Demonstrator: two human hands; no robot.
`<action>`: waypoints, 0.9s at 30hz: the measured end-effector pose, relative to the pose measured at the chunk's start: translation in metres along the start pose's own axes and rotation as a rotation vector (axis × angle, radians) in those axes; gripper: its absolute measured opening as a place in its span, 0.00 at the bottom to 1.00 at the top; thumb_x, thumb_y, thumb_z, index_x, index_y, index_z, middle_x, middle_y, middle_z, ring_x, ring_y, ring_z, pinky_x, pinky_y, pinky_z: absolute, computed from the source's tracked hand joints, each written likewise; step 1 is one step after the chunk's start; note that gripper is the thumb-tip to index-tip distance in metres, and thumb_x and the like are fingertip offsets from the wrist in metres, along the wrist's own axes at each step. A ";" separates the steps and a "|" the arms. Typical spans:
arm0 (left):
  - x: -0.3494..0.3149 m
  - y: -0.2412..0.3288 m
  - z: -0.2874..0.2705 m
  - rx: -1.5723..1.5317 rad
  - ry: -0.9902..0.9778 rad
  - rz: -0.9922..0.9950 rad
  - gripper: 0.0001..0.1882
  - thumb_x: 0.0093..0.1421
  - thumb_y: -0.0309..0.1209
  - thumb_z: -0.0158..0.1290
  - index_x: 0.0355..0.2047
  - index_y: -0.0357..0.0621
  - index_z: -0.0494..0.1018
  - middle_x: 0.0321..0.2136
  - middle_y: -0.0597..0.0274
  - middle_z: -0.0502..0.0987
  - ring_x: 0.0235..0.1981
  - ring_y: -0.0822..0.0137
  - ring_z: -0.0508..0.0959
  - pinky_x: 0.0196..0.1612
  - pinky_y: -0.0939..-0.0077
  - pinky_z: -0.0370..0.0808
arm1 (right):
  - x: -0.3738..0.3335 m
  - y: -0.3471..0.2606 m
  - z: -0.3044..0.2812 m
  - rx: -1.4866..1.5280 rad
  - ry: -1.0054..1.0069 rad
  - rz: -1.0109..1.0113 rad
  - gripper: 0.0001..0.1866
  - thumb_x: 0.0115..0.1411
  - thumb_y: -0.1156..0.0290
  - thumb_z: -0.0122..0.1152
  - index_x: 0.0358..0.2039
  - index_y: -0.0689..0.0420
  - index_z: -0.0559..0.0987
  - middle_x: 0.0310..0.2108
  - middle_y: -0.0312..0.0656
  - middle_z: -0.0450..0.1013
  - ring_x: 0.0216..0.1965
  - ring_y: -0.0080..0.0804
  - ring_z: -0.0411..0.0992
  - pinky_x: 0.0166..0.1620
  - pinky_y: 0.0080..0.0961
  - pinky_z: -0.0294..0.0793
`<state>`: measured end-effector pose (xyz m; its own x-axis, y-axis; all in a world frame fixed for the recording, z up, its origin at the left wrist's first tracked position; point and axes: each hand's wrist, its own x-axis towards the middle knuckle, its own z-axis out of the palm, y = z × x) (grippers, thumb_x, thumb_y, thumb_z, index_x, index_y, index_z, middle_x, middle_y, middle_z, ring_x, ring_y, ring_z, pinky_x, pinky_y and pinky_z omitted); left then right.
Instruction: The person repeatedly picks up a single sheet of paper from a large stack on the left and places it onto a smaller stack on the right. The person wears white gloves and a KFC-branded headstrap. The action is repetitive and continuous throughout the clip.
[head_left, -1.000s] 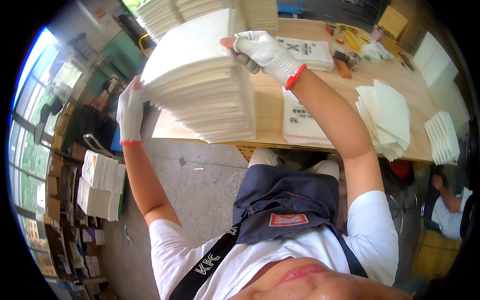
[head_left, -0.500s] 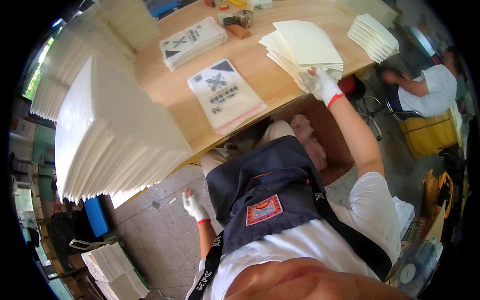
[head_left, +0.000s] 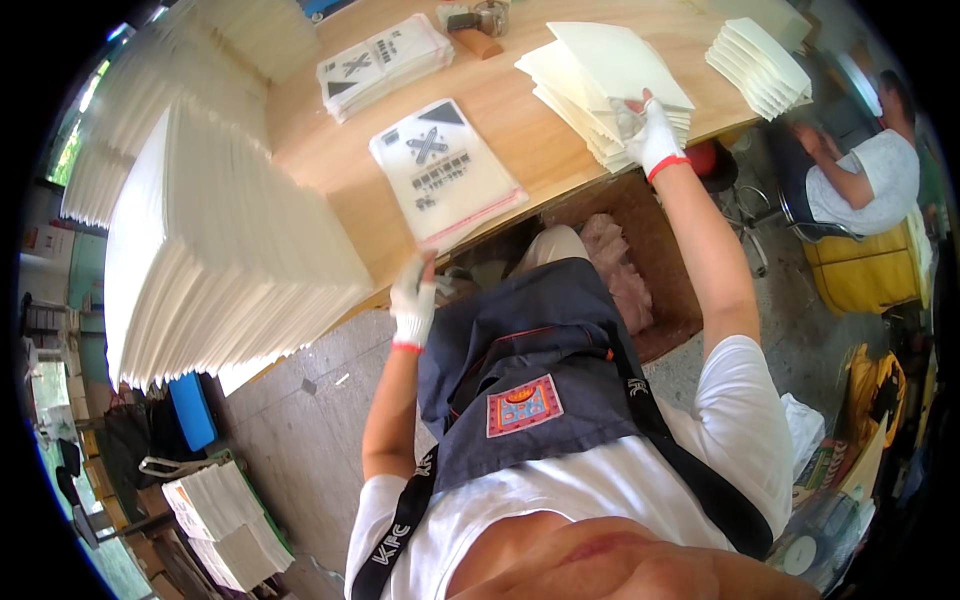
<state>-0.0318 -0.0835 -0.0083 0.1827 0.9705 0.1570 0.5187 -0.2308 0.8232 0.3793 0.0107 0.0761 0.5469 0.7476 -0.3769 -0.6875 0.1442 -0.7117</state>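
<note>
My right hand, in a white glove with a red cuff and bare fingertips, lies on the near right edge of a fanned stack of cream paper sheets. Its fingers are spread over the top sheets. My left hand, gloved the same way, is at the table's front edge with its fingers stretched upward. The fingertips are by the near corner of a pile of clear printed plastic bags; whether they touch it I cannot tell. Both hands look open.
A second bag pile lies farther back, near a tape dispenser. Tall white paper stacks fill the table's left side. A smaller sheet stack is at the right. Below the edge stands a brown bin. Another person sits at right.
My left hand has risen from beside my lap to the table edge by the plastic bags. My right hand has shifted slightly farther onto the paper stack, its fingers more spread.
</note>
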 end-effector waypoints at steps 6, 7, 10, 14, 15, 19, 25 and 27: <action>0.096 0.003 0.022 0.572 -0.119 0.267 0.10 0.52 0.32 0.48 0.36 0.48 0.71 0.37 0.58 0.74 0.41 0.57 0.72 0.41 0.64 0.70 | 0.100 -0.031 -0.037 0.153 -0.197 0.103 0.07 0.60 0.72 0.42 0.37 0.59 0.68 0.33 0.46 0.72 0.24 0.32 0.70 0.24 0.20 0.74; 0.103 -0.001 0.023 0.679 -0.182 0.252 0.10 0.51 0.31 0.49 0.35 0.49 0.71 0.37 0.59 0.73 0.41 0.58 0.72 0.40 0.63 0.70 | 0.095 -0.028 -0.031 0.067 -0.219 0.079 0.07 0.60 0.73 0.41 0.37 0.59 0.68 0.33 0.46 0.72 0.23 0.30 0.69 0.23 0.20 0.73; 0.108 0.009 0.018 0.915 -0.308 0.145 0.12 0.50 0.30 0.49 0.37 0.50 0.69 0.38 0.60 0.72 0.40 0.58 0.72 0.41 0.64 0.71 | 0.032 -0.041 -0.012 -0.147 -0.253 -0.029 0.08 0.60 0.75 0.38 0.38 0.60 0.67 0.32 0.46 0.72 0.20 0.26 0.66 0.20 0.18 0.69; 0.117 -0.008 0.014 0.897 -0.341 0.104 0.14 0.50 0.29 0.49 0.39 0.51 0.69 0.40 0.59 0.70 0.41 0.57 0.72 0.40 0.62 0.71 | -0.052 -0.033 -0.032 -0.466 -0.301 0.024 0.13 0.59 0.72 0.44 0.45 0.58 0.64 0.26 0.46 0.72 0.13 0.22 0.64 0.12 0.14 0.59; 0.119 -0.010 0.015 0.864 -0.316 0.094 0.14 0.50 0.29 0.48 0.39 0.51 0.69 0.40 0.59 0.71 0.41 0.57 0.72 0.40 0.63 0.71 | -0.069 -0.030 -0.047 -0.467 -0.456 0.084 0.13 0.56 0.75 0.47 0.43 0.57 0.65 0.25 0.43 0.72 0.12 0.21 0.62 0.12 0.13 0.58; 0.116 -0.019 0.016 0.641 -0.216 0.056 0.12 0.49 0.26 0.47 0.36 0.51 0.69 0.37 0.60 0.71 0.40 0.57 0.71 0.39 0.64 0.71 | -0.138 0.028 -0.082 -0.293 -0.553 0.462 0.24 0.49 0.80 0.50 0.50 0.65 0.64 0.42 0.47 0.70 0.40 0.33 0.73 0.37 0.23 0.77; 0.104 -0.035 0.014 0.579 -0.023 0.185 0.13 0.48 0.25 0.46 0.35 0.51 0.71 0.34 0.61 0.73 0.39 0.58 0.72 0.40 0.66 0.70 | -0.163 0.093 -0.140 -0.199 -0.363 0.718 0.13 0.56 0.76 0.47 0.44 0.55 0.67 0.27 0.36 0.69 0.10 0.14 0.58 0.08 0.08 0.53; 0.102 -0.017 0.012 0.598 0.001 0.228 0.14 0.48 0.24 0.47 0.36 0.51 0.72 0.33 0.62 0.73 0.38 0.58 0.72 0.39 0.66 0.71 | -0.170 0.110 -0.140 -0.069 -0.259 0.656 0.12 0.58 0.76 0.46 0.43 0.56 0.67 0.28 0.36 0.68 0.15 0.16 0.62 0.11 0.08 0.60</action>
<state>-0.0120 0.0183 -0.0127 0.3428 0.8924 0.2935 0.8432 -0.4301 0.3227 0.2776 -0.1909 -0.0214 -0.1067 0.7975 -0.5938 -0.7996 -0.4237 -0.4255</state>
